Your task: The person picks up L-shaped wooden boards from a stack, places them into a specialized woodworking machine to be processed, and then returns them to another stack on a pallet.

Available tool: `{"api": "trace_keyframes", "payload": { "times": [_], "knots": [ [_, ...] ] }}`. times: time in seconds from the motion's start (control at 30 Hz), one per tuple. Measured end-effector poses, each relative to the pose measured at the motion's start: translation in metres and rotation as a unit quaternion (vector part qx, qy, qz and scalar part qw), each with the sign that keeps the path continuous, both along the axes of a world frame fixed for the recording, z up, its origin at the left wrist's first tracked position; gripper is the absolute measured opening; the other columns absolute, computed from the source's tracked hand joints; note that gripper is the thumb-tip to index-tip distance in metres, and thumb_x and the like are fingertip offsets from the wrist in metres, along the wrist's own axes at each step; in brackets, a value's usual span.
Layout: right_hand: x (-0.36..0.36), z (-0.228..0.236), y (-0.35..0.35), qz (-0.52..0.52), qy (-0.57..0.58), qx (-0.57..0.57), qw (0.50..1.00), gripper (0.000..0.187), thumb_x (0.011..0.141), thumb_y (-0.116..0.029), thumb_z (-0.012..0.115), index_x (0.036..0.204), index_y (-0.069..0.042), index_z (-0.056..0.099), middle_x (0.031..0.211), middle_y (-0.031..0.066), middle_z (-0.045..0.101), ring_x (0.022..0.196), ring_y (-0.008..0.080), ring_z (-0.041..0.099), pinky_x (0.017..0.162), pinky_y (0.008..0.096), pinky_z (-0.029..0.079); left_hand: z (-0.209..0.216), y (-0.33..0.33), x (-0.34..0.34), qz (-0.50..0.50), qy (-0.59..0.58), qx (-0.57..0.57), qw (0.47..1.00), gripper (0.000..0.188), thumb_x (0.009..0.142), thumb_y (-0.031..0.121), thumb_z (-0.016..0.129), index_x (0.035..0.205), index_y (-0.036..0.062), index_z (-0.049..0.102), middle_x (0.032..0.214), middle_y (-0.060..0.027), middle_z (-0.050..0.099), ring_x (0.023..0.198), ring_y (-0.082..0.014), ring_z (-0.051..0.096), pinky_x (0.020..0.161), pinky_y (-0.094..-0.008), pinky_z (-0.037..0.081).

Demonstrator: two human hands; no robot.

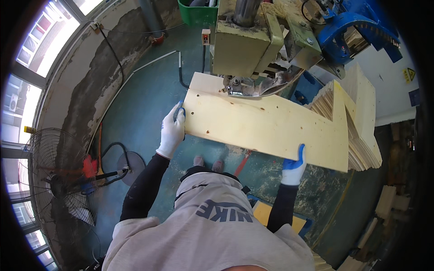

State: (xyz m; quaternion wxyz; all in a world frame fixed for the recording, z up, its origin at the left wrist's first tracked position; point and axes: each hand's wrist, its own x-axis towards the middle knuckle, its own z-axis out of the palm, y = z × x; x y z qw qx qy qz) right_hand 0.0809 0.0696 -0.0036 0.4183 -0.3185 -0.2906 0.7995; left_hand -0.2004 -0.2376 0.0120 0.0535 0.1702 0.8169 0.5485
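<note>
A long pale plywood board with dark knots and several small holes lies level in front of me. Its right end rises into an upright arm beside a notch. My left hand, in a white glove with blue coating, grips the board's left end. At the front edge toward the right, my right hand in a matching glove has its thumb on top and its fingers hidden underneath. The far edge of the board passes beneath the metal guard of a green-grey machine; any cutter there is hidden.
Stacked plywood pieces stand to the right. A blue machine part juts out at the far right. On the left are a caged fan and its round base. A green bin stands behind; wood offcuts lie lower right.
</note>
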Motion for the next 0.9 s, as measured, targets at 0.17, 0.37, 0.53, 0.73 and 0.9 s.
{"api": "trace_keyframes", "payload": {
  "times": [0.17, 0.37, 0.53, 0.73, 0.9],
  "knots": [
    [-0.025, 0.011, 0.079, 0.035, -0.007, 0.028, 0.999, 0.041, 0.104, -0.024, 0.060, 0.136, 0.002, 0.055, 0.132, 0.0118, 0.062, 0.121, 0.0220, 0.061, 0.103, 0.0368, 0.051, 0.014, 0.021, 0.023, 0.023, -0.072, 0.097, 0.992, 0.044, 0.104, 0.018, 0.051, 0.136, -0.0128, 0.053, 0.127, -0.0275, 0.066, 0.121, -0.0297, 0.062, 0.105, -0.0360, 0.045],
    [-0.030, 0.024, 0.056, 0.039, 0.004, 0.088, 0.995, 0.051, 0.107, -0.029, 0.055, 0.145, 0.003, 0.045, 0.142, 0.0138, 0.055, 0.129, 0.0242, 0.056, 0.110, 0.0405, 0.047, -0.034, 0.026, 0.019, 0.037, -0.040, 0.073, 0.996, 0.041, 0.106, 0.017, 0.050, 0.141, -0.0043, 0.053, 0.108, -0.0162, 0.071, 0.090, -0.0180, 0.065, 0.085, -0.0320, 0.052],
    [-0.001, -0.008, 0.034, 0.001, -0.007, 0.068, 0.998, 0.048, 0.107, -0.029, 0.055, 0.144, 0.000, 0.048, 0.141, 0.0123, 0.058, 0.128, 0.0241, 0.057, 0.109, 0.0412, 0.047, -0.016, 0.029, 0.006, 0.011, -0.029, 0.030, 0.999, 0.041, 0.104, 0.015, 0.053, 0.142, 0.0005, 0.055, 0.083, -0.0103, 0.067, 0.062, -0.0116, 0.053, 0.062, -0.0311, 0.049],
    [0.033, -0.029, 0.018, -0.049, 0.001, 0.058, 0.997, 0.048, 0.106, -0.027, 0.056, 0.146, -0.002, 0.048, 0.144, 0.0132, 0.056, 0.130, 0.0251, 0.056, 0.111, 0.0426, 0.045, 0.010, 0.063, -0.007, -0.066, -0.043, -0.012, 0.997, 0.040, 0.102, 0.014, 0.055, 0.140, -0.0002, 0.056, 0.096, -0.0217, 0.071, 0.078, -0.0159, 0.065, 0.076, -0.0312, 0.052],
    [0.036, -0.013, 0.003, -0.084, -0.006, 0.036, 0.996, 0.049, 0.106, -0.027, 0.057, 0.145, -0.001, 0.047, 0.144, 0.0130, 0.056, 0.131, 0.0246, 0.055, 0.112, 0.0413, 0.045, 0.003, 0.067, -0.010, -0.074, -0.073, 0.006, 0.995, 0.039, 0.103, 0.016, 0.054, 0.139, -0.0001, 0.058, 0.113, -0.0248, 0.071, 0.098, -0.0193, 0.069, 0.090, -0.0316, 0.051]
  ]
}}
